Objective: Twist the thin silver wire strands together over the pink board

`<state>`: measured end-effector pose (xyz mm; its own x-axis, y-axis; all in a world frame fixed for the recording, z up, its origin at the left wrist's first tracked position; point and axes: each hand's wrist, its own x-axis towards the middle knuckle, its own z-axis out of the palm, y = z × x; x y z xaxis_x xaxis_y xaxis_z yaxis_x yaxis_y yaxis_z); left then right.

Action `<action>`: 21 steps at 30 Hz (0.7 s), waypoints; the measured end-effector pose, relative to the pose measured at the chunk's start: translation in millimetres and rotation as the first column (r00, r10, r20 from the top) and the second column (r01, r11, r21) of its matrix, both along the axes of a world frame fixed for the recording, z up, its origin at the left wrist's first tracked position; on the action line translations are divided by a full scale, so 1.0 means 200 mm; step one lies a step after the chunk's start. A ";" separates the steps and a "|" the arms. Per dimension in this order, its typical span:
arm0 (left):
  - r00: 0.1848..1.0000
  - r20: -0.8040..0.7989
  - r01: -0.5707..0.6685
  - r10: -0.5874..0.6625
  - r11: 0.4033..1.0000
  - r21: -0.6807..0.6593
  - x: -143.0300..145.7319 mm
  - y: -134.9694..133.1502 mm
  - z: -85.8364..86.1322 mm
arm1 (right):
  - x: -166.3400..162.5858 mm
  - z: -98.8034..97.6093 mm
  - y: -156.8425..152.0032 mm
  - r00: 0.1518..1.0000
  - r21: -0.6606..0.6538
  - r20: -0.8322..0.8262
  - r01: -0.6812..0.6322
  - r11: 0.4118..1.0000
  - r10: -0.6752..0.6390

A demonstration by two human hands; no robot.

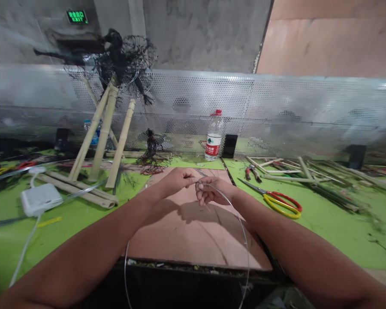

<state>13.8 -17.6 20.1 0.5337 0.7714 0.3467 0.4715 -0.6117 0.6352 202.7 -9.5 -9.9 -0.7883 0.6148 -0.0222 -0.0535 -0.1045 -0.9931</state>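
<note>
Both of my hands meet above a brown board on the green table. My left hand is closed in a pinch on the end of a thin grey wire. My right hand is curled shut round the same wire just beside it. From my hands the wire bends in a wide loop down past the table's near edge towards me. The fingertips of both hands nearly touch.
Yellow and red scissors lie right of the board, with small pliers and bamboo strips behind. A water bottle stands at the perforated metal wall. Bamboo poles topped with black wire stand left, near a white power adapter.
</note>
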 end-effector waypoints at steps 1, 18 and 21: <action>1.000 0.000 0.000 0.000 1.000 0.003 0.00 0.00 0.00 | 0.00 0.01 0.00 1.000 0.022 0.026 0.006 1.000 -0.007; 0.998 -0.047 0.032 -0.034 0.999 -0.036 -0.03 0.03 -0.01 | 0.05 0.05 0.04 0.897 0.728 0.269 0.050 0.684 -0.352; 0.997 -0.060 0.051 -0.053 0.998 -0.033 -0.02 0.04 -0.03 | 0.06 0.05 0.04 0.897 0.703 0.307 0.011 0.711 -0.317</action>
<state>9.1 -10.0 14.4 0.5929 0.7521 0.2878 0.4783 -0.6163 0.6256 215.7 -1.9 0.2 -0.6909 0.7011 0.1762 0.3889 0.5660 -0.7269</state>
